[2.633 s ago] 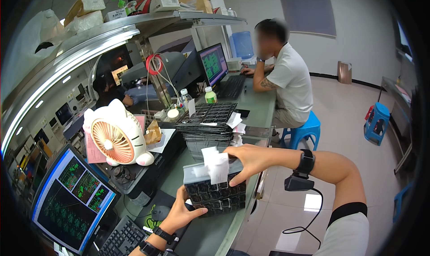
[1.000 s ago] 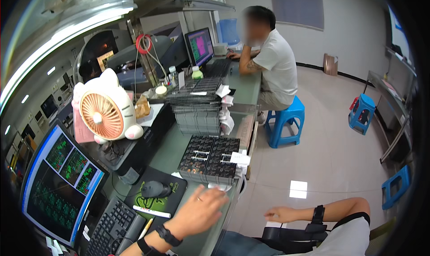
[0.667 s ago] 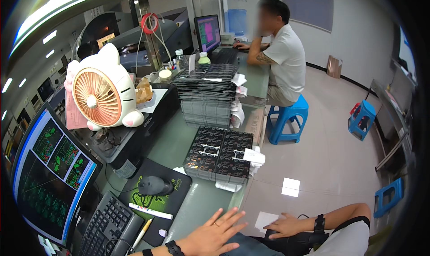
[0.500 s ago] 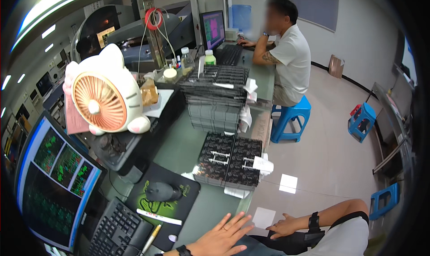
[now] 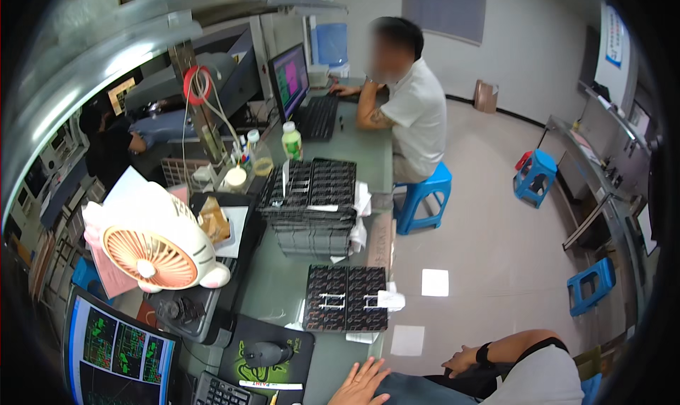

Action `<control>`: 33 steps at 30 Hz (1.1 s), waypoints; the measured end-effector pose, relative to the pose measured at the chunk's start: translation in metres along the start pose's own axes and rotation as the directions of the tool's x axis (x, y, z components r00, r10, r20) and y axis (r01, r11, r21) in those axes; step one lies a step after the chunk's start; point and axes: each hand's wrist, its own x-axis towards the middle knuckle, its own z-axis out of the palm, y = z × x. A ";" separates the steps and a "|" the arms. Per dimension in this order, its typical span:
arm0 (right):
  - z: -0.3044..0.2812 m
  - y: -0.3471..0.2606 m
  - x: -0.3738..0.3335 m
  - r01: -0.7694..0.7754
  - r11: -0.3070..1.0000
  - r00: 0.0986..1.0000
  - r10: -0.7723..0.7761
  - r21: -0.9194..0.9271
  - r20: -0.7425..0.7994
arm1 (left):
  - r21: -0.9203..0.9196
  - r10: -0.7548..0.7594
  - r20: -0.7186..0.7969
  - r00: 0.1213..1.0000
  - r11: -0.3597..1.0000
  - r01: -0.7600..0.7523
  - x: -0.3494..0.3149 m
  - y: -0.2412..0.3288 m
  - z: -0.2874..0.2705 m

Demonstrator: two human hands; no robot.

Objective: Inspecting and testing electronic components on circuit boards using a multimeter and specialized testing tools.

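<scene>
My left hand (image 5: 360,385) is at the lower edge of the view, over the desk's front edge, its fingers apart and nothing in them. Farther right, my right hand (image 5: 460,361) rests near my lap with a dark band on its wrist; its fingers are stretched out and hold nothing. Nearest my left hand lies a low stack of black patterned panels (image 5: 346,321) with white ties and a paper slip. A taller stack of similar panels (image 5: 315,236) stands behind it. A dark mouse (image 5: 268,354) sits on a black and green mouse pad (image 5: 297,362).
A cat-shaped fan (image 5: 164,228) stands at the left above a monitor (image 5: 120,348) and a keyboard (image 5: 219,394). A co-worker (image 5: 418,100) sits on a blue stool (image 5: 425,200) at another screen (image 5: 289,81). Bottles (image 5: 292,141) stand behind the stacks. More blue stools (image 5: 536,178) are at the right.
The view has tilted and shifted, so the desk and co-worker sit farther left. My left hand appears lower in the picture, still spread. Another person has come into view at the far left.
</scene>
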 end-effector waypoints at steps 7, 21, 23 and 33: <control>-0.015 0.007 -0.119 0.089 0.964 0.773 0.092 0.250 -0.627 | -0.146 -0.017 -0.312 0.950 0.989 -0.031 -0.015 0.036 -0.032; -0.295 0.011 -0.293 0.756 0.616 0.394 -0.155 0.223 -0.906 | -0.740 -0.742 -0.619 0.258 0.661 0.124 -0.114 0.195 -0.091; -0.361 0.006 -0.291 0.801 0.598 0.241 -0.296 0.018 -0.924 | -0.784 -0.802 -0.588 0.108 0.597 0.167 -0.094 0.186 -0.087; -0.629 -0.016 -0.200 0.566 0.790 0.266 -0.444 -0.234 -0.856 | -0.681 -0.735 -0.519 0.436 0.664 0.309 0.108 0.110 -0.209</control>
